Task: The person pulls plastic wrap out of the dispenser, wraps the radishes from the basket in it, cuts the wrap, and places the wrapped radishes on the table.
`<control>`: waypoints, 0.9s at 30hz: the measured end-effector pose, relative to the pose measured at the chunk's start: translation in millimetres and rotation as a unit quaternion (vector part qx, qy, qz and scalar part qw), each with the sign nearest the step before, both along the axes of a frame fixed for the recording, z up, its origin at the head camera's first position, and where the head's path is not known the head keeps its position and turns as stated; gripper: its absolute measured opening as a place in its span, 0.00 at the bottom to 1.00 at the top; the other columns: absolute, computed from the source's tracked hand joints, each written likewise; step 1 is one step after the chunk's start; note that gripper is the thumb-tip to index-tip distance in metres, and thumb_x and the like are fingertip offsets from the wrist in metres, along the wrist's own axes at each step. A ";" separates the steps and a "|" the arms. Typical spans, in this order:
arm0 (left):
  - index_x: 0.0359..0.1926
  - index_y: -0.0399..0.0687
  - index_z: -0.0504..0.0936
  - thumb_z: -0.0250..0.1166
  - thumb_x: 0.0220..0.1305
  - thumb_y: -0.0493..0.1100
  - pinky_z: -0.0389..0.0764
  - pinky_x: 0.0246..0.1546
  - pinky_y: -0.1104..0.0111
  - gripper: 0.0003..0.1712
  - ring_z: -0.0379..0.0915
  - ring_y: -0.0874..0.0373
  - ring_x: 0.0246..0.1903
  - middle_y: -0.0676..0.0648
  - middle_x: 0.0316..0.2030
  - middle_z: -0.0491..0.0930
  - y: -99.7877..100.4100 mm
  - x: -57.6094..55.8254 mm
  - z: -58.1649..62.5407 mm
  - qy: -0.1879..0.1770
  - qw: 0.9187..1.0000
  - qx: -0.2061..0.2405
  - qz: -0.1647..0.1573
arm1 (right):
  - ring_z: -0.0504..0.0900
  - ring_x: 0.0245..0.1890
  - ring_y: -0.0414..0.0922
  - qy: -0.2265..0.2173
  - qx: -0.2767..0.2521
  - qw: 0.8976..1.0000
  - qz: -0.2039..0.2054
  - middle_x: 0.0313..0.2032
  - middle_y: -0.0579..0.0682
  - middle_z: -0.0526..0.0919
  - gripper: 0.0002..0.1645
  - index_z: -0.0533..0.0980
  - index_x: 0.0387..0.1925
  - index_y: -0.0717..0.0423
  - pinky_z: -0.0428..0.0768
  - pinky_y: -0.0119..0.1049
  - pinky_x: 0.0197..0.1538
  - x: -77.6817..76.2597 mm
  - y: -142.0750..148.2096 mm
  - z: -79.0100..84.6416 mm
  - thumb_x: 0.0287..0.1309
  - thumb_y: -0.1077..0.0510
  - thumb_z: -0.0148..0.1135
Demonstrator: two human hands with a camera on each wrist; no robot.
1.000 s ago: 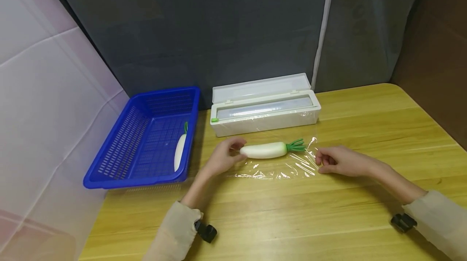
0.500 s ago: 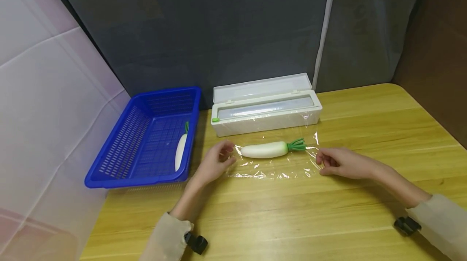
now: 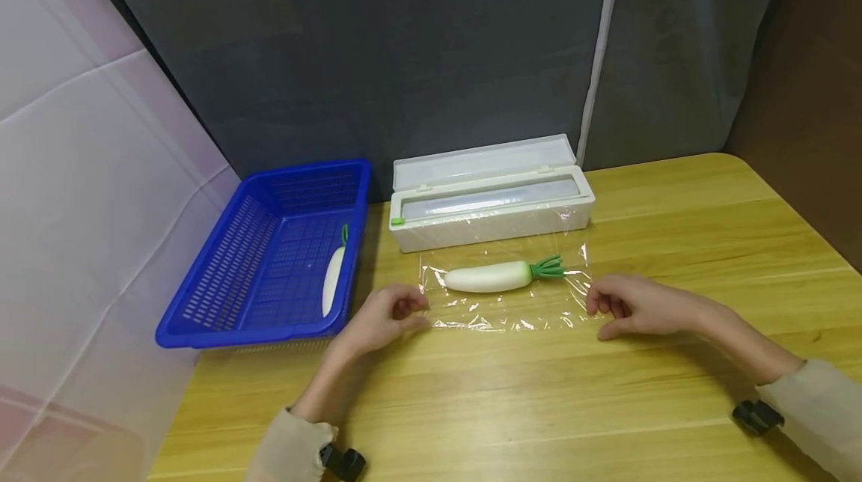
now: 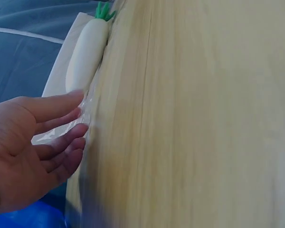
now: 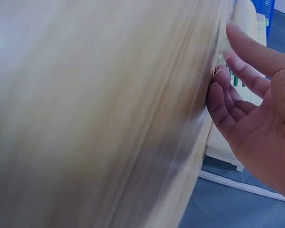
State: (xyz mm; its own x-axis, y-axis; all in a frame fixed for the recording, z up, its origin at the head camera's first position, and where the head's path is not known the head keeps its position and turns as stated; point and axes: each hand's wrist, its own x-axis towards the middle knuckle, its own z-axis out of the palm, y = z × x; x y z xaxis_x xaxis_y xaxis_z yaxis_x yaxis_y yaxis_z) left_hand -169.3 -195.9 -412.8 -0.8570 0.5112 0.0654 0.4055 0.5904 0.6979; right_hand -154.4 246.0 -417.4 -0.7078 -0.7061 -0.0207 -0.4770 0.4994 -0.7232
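On the wooden table a white radish (image 3: 488, 277) with green stems lies on a sheet of clear cling film (image 3: 501, 315). The film runs from a white dispenser box (image 3: 494, 221) whose lid stands up. My left hand (image 3: 382, 319) is at the film's left edge, its thumb apart from its loosely bent fingers, as the left wrist view also shows. Beyond the film's right edge, near the stems, is my right hand (image 3: 643, 307), fingertips low at the table and thumb spread away. Neither hand holds anything.
A blue plastic basket (image 3: 256, 332) stands at the left with another white radish (image 3: 332, 281) inside. A dark grey curtain (image 3: 404, 55) hangs behind the table, and a white panel (image 3: 101, 205) rises on the left.
My left hand has moved from the radish's tip left and toward me, to the film's corner. My right hand has shifted slightly right and toward me, its thumb and fingers parting. The radish stays put.
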 end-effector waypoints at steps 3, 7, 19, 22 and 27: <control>0.40 0.42 0.85 0.78 0.55 0.41 0.77 0.39 0.66 0.14 0.75 0.55 0.37 0.49 0.35 0.81 -3.0 1.5 1.1 -0.006 1.000 -0.017 -0.011 | 0.72 0.31 0.37 0.000 0.005 1.000 0.002 0.31 0.43 0.73 0.15 0.75 0.40 0.50 0.74 0.31 0.34 -0.2 1.0 -0.6 0.58 0.53 0.74; 0.38 0.47 0.86 0.80 0.52 0.41 0.75 0.41 0.66 0.13 0.73 0.55 0.38 0.52 0.34 0.80 -4.6 2.4 1.1 0.003 0.999 -0.035 -0.019 | 0.71 0.31 0.36 0.005 0.002 1.000 0.003 0.32 0.42 0.73 0.12 0.76 0.39 0.50 0.73 0.30 0.33 -0.8 2.3 -1.5 0.60 0.56 0.72; 0.31 0.47 0.87 0.75 0.57 0.35 0.74 0.34 0.69 0.05 0.73 0.56 0.34 0.52 0.32 0.80 -5.8 2.7 -1.4 0.054 0.998 -0.030 -0.029 | 0.71 0.30 0.33 0.045 -0.014 0.999 0.006 0.29 0.36 0.73 0.07 0.76 0.33 0.47 0.72 0.30 0.33 -1.4 0.1 -3.0 0.66 0.59 0.66; 0.31 0.47 0.87 0.74 0.59 0.34 0.75 0.35 0.69 0.04 0.74 0.59 0.34 0.52 0.32 0.80 -5.9 2.1 -1.2 0.060 0.997 -0.035 -0.033 | 0.71 0.30 0.33 0.043 -0.009 0.999 0.002 0.29 0.36 0.73 0.07 0.76 0.33 0.47 0.72 0.30 0.33 -1.8 -0.4 -2.4 0.66 0.59 0.66; 0.32 0.47 0.86 0.72 0.62 0.35 0.79 0.39 0.68 0.04 0.75 0.63 0.34 0.55 0.32 0.81 -5.5 0.2 -0.7 0.074 0.996 -0.039 -0.024 | 0.71 0.30 0.33 0.041 -0.008 0.999 -0.001 0.28 0.36 0.73 0.07 0.76 0.33 0.47 0.72 0.30 0.33 -2.5 -0.2 -2.0 0.66 0.59 0.66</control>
